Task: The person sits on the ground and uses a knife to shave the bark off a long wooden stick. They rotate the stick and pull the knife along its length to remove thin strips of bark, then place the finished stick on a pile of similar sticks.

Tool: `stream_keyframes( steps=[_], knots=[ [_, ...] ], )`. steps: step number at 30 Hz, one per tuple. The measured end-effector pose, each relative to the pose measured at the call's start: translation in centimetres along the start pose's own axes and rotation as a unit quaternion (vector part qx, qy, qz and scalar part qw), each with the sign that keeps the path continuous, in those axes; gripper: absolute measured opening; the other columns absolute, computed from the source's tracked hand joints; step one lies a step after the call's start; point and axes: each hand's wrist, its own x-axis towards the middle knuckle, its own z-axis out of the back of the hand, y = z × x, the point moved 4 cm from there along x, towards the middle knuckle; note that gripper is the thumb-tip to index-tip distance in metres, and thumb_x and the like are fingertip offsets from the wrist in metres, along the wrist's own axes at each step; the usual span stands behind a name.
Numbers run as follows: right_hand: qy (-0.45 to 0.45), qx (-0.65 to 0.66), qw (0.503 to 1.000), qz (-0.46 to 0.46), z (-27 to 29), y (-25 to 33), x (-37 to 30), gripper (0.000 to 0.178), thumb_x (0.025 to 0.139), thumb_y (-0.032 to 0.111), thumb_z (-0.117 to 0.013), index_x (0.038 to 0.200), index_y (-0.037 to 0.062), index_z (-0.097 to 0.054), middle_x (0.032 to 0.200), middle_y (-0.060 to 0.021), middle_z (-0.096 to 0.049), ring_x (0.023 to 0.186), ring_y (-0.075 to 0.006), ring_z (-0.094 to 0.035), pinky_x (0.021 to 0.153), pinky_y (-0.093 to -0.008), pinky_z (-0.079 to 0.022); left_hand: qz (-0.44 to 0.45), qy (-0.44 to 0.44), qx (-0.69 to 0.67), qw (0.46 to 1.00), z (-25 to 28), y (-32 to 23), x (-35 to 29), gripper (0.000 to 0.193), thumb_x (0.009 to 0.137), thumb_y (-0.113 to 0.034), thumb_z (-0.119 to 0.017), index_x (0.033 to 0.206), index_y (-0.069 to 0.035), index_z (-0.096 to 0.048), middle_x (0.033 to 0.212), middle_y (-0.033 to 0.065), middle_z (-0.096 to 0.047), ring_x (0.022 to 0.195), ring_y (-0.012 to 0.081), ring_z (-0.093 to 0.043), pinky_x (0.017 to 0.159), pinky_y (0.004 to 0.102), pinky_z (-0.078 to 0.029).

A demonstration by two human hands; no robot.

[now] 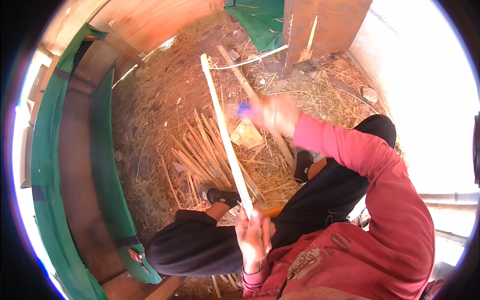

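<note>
My left hand is closed round the lower end of a long, pale peeled stick, which slants up and away from my lap. My right hand, smeared by motion, is closed on a blue-handled tool just right of the stick. The tool's working end is too blurred to make out; I cannot tell whether it touches the wood. A thin, pale curled strip stretches right from near the stick's far end; whether it is still attached is unclear.
Several cut sticks lie bundled beyond my feet. A thicker pole lies on the straw-strewn ground. A green-edged wooden structure stands left, a wooden post at the far right, and a white wall to the right.
</note>
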Motion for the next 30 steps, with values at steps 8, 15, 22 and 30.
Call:
stream_keyframes(
  steps=[8,15,22,30],
  knots=[
    [-0.047,0.007,0.995,-0.086,4.4,-5.0,2.0,0.059,0.097,0.056,-0.037,0.084,0.0043,-0.061,0.043,-0.0051,-0.046,0.035,-0.0199,-0.048,0.037,-0.0355,-0.041,-0.053,-0.077,-0.006,0.996,2.3,-1.7,-0.3,0.018,0.101,-0.020,-0.044,0.093,-0.004,-0.047,0.050,0.0000,-0.039,0.030,0.0071,-0.029,0.030,0.0218,-0.023],
    [0.069,0.233,0.961,0.130,2.7,5.6,-1.7,0.043,0.089,0.047,-0.060,0.079,0.0053,-0.058,0.048,-0.0100,-0.052,0.039,-0.0276,-0.052,0.039,-0.0408,-0.039,-0.037,-0.040,0.042,0.998,0.5,-0.7,0.3,0.018,0.102,-0.022,-0.043,0.096,-0.005,-0.048,0.054,0.0001,-0.041,0.031,0.0065,-0.028,0.030,0.0213,-0.023],
    [0.028,0.071,0.995,0.069,4.9,4.7,0.0,0.038,0.085,0.044,-0.065,0.085,0.0078,-0.055,0.060,-0.0094,-0.056,0.047,-0.0313,-0.056,0.042,-0.0404,-0.041,-0.017,0.013,0.023,1.000,0.0,0.5,0.0,0.014,0.102,-0.018,-0.043,0.096,-0.006,-0.047,0.068,-0.0011,-0.042,0.035,0.0052,-0.031,0.031,0.0207,-0.024],
    [-0.069,-0.036,0.996,0.051,5.8,1.8,1.2,0.040,0.081,0.048,-0.067,0.087,0.0094,-0.059,0.060,-0.0077,-0.055,0.046,-0.0275,-0.057,0.040,-0.0401,-0.041,0.006,0.045,0.021,0.999,-1.2,0.2,0.0,0.020,0.102,-0.022,-0.044,0.089,-0.006,-0.045,0.058,-0.0024,-0.037,0.034,0.0054,-0.030,0.035,0.0210,-0.022]
  ],
)
